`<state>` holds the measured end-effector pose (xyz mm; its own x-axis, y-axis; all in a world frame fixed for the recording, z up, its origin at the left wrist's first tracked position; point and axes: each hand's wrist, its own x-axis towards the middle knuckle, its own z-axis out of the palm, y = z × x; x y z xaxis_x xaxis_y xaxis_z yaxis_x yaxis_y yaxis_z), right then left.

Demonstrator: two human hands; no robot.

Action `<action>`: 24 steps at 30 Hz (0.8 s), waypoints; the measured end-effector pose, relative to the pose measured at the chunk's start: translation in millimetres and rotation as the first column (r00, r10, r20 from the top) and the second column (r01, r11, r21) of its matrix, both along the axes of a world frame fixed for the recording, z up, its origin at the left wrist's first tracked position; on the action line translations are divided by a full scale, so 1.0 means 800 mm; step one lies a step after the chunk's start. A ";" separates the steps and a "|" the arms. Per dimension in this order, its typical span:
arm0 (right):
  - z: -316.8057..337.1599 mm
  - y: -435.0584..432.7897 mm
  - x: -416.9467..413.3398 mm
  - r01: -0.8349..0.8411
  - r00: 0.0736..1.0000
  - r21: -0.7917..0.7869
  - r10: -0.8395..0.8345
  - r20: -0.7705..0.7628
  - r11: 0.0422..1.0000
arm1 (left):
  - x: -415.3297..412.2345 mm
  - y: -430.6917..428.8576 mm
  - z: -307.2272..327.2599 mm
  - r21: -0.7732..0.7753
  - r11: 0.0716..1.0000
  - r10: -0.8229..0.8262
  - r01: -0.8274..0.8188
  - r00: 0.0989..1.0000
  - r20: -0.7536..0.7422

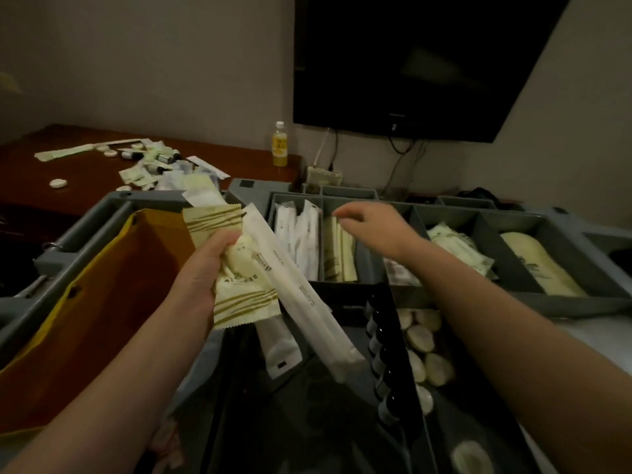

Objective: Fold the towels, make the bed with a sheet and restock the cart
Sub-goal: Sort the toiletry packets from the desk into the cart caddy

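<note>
step: restocking cart point(564, 304) | left hand point(201, 271) grips packet bundle point(239, 285) above cart | right hand point(369, 224) loosely curled, apparently empty, over cream-packet compartment point(321, 241) | next: draw one packet, match its compartment

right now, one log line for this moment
phase: restock cart | left hand: grips packets | right hand: over tray, grip unclear | desk: loose packets

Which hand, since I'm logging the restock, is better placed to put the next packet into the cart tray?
Right. The right hand hangs just above the cart tray with nothing visible in it, free to pick from the packets that the left hand grips beside the tray.
</note>
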<state>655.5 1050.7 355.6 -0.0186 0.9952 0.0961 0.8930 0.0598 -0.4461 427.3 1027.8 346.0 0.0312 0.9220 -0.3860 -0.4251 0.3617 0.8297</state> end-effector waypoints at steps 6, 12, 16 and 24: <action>-0.017 -0.125 0.090 0.162 0.987 -0.100 -0.163 -0.007 0.982 | 0.044 -0.028 -0.006 -0.004 0.991 -0.132 0.132 0.984 -0.120; -0.046 -0.201 0.101 0.083 0.982 -0.158 -0.054 0.180 0.984 | 0.078 -0.055 -0.004 0.012 0.964 -0.262 0.265 0.957 -0.129; -0.053 -0.248 0.099 0.050 0.944 -0.412 0.092 0.317 0.910 | 0.089 -0.065 -0.010 -0.017 0.942 -0.335 0.335 0.933 -0.135; -0.079 -0.254 0.075 0.102 0.733 -0.358 0.173 0.658 0.928 | 0.099 -0.079 -0.015 -0.026 0.935 -0.355 0.355 0.927 -0.117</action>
